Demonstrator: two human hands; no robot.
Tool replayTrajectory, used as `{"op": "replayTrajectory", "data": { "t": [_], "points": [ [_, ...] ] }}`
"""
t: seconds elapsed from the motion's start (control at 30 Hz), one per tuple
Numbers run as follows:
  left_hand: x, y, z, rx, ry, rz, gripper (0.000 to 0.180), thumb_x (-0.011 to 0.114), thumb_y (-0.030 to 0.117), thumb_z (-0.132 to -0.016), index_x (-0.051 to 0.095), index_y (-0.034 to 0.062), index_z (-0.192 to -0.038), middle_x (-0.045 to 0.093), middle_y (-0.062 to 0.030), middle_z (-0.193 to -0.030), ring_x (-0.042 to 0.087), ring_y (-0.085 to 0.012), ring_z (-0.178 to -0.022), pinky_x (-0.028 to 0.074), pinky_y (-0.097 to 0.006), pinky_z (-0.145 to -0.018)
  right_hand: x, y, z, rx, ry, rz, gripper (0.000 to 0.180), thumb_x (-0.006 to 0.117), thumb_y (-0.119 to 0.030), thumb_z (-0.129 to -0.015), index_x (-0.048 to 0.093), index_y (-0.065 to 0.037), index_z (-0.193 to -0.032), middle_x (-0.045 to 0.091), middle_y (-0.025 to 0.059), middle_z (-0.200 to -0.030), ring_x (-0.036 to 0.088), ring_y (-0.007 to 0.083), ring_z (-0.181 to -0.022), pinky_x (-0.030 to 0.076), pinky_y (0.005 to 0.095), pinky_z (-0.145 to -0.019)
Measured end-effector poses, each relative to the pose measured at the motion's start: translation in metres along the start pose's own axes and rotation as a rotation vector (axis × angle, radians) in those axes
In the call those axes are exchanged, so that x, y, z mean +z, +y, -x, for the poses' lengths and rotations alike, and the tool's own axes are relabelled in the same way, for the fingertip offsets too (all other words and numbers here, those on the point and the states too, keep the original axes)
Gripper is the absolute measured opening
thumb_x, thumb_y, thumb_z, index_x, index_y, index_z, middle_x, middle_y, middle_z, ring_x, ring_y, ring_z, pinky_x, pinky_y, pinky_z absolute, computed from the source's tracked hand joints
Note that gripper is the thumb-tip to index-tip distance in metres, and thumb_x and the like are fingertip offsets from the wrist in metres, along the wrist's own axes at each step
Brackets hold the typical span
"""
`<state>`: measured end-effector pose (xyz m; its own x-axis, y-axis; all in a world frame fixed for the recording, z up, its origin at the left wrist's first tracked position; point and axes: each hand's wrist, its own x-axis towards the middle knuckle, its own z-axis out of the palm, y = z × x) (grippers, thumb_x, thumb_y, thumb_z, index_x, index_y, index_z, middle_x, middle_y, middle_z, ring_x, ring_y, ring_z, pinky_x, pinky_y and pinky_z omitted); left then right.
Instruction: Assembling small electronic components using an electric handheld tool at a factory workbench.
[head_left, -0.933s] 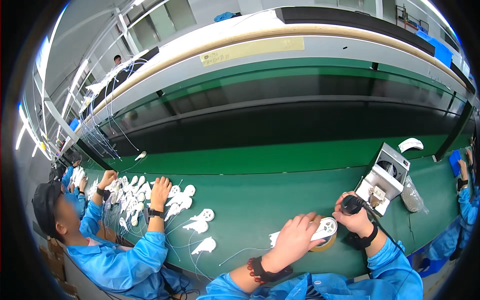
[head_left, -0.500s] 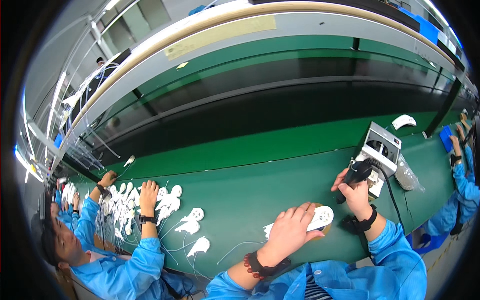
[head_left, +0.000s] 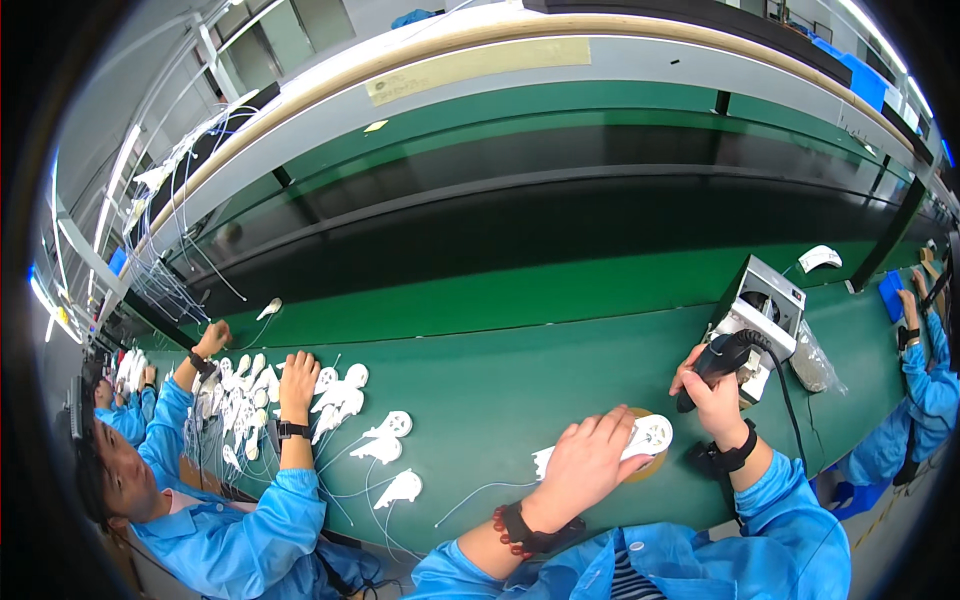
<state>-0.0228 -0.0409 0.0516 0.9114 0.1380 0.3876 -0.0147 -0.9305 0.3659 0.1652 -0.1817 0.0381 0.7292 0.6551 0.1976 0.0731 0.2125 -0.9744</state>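
White part (head_left: pixel 653 434): judged light (thin-walled moulding, by its look), stiff in the body, smooth, thus somewhat slippery; the spoked round end and the toothed edge are prob. the fragile spots. Take hold across the mid body, clear of the spokes; avoid pulling on the thin cable (head_left: pixel 487 487), which is likely soft & flexible.

Appearance: matte white, elongated, w/ a round, wheel-like R end showing openings around a hub, and a notched L end. The cable is pale and appears to leave near the L end (exact joint hidden by the hand).

Location: near edge of the green bench (head_left: pixel 480 385), in front of the operator; the round end sits over a tan ring (head_left: pixel 654 468), partly covered.

L hand (head_left: pixel 585 465): palm down over the part, fingers across the top, thumb along the near side, holding it. R hand (head_left: pixel 718 405): closed around a black corded tool (head_left: pixel 715 362), raised btwn the part and a metal box (head_left: pixel 757 300) w/ a dark round opening. Tool tip: apart from the part; detail n/a at this res. A clear bag (head_left: pixel 817 366) lies R of the box.
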Motion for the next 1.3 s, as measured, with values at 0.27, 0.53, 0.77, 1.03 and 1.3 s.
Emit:
{"op": "replayTrajectory", "data": {
  "t": [0.27, 0.53, 0.77, 1.03, 1.3],
  "points": [
    [0.001, -0.001, 0.002, -0.008, 0.028, 0.025, 0.057, 0.073, 0.043, -0.084, 0.063, 0.0024, -0.122, 0.066, -0.0135, -0.126, 0.066, -0.0256, -0.098, 0.051, -0.037, -0.081, 0.006, 0.000, -0.004, -0.059, 0.056, 0.128, 0.013, 0.060, -0.006, -0.093, 0.054, 0.000, -0.104, 0.066, 0.0073, -0.089, 0.067, 0.0172, -0.082, 0.054, 0.0318, -0.079],
    [0.003, -0.001, 0.004, -0.019, 0.013, 0.006, 0.057, 0.070, 0.045, -0.087, 0.063, 0.0023, -0.123, 0.066, -0.0126, -0.125, 0.066, -0.0260, -0.098, 0.051, -0.037, -0.082, 0.005, -0.005, -0.002, -0.033, 0.036, 0.042, 0.015, 0.061, -0.007, -0.093, 0.054, -0.001, -0.105, 0.065, 0.0076, -0.087, 0.066, 0.0171, -0.078, 0.055, 0.0328, -0.075],
    [0.003, -0.004, 0.003, -0.021, 0.006, 0.010, 0.056, 0.070, 0.045, -0.087, 0.062, 0.0027, -0.124, 0.066, -0.0122, -0.125, 0.066, -0.0257, -0.097, 0.051, -0.037, -0.082, 0.004, 0.000, 0.004, 0.035, -0.058, 0.023, 0.022, 0.064, -0.003, -0.090, 0.053, -0.003, -0.108, 0.063, 0.0055, -0.083, 0.063, 0.0141, -0.071, 0.053, 0.0298, -0.066],
    [0.001, -0.002, 0.008, -0.044, 0.004, -0.011, 0.057, 0.070, 0.045, -0.087, 0.062, 0.0026, -0.125, 0.067, -0.0119, -0.124, 0.066, -0.0259, -0.097, 0.051, -0.037, -0.082, 0.001, 0.010, 0.000, 0.035, -0.065, -0.012, 0.025, 0.066, -0.003, -0.089, 0.052, -0.003, -0.110, 0.063, 0.0044, -0.082, 0.063, 0.0134, -0.069, 0.053, 0.0287, -0.063],
    [0.004, -0.003, 0.004, -0.023, 0.004, 0.005, 0.057, 0.071, 0.044, -0.087, 0.062, 0.0028, -0.125, 0.067, -0.0118, -0.124, 0.065, -0.0260, -0.096, 0.052, -0.037, -0.081, -0.004, 0.010, 0.001, 0.014, -0.024, -0.026, 0.024, 0.065, -0.006, -0.090, 0.052, -0.003, -0.109, 0.062, 0.0044, -0.080, 0.062, 0.0135, -0.067, 0.052, 0.0279, -0.062]
  ]
}}
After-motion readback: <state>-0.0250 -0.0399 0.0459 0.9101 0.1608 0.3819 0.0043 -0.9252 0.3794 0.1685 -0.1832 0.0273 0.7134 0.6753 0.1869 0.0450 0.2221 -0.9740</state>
